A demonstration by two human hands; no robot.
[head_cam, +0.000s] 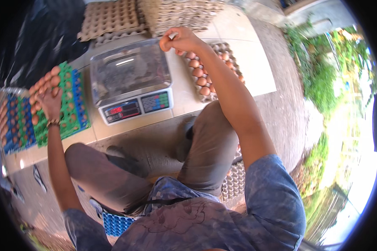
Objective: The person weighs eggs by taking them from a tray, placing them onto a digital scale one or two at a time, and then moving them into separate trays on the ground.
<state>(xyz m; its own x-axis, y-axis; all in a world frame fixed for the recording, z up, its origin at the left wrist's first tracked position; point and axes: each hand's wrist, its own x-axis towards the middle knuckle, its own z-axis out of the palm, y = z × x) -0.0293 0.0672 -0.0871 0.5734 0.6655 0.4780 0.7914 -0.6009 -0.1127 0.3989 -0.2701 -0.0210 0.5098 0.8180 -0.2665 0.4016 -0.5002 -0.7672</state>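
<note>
Between the thumb and fingers of my right hand [186, 40] is a brown egg [165, 44], held above the far right corner of a digital weighing scale [135, 75]. Beneath that arm lies a grey pulp egg tray [204, 98] partly filled with brown eggs [201, 81]; the forearm hides some of it. My left hand [51, 102], with a bracelet at its wrist, rests among eggs on a green plastic egg tray [66, 106]. Its fingers touch an egg, but a firm grip cannot be made out. The scale's pan holds no egg, and its red display is lit.
Stacked pulp trays [188, 14] and a further pulp tray pile [110, 20] stand at the back of the tiled table [248, 59]. Blue and green trays of eggs [17, 122] fill the far left. Black plastic sheeting [50, 34] hangs behind. A blue tray [116, 224] is below me.
</note>
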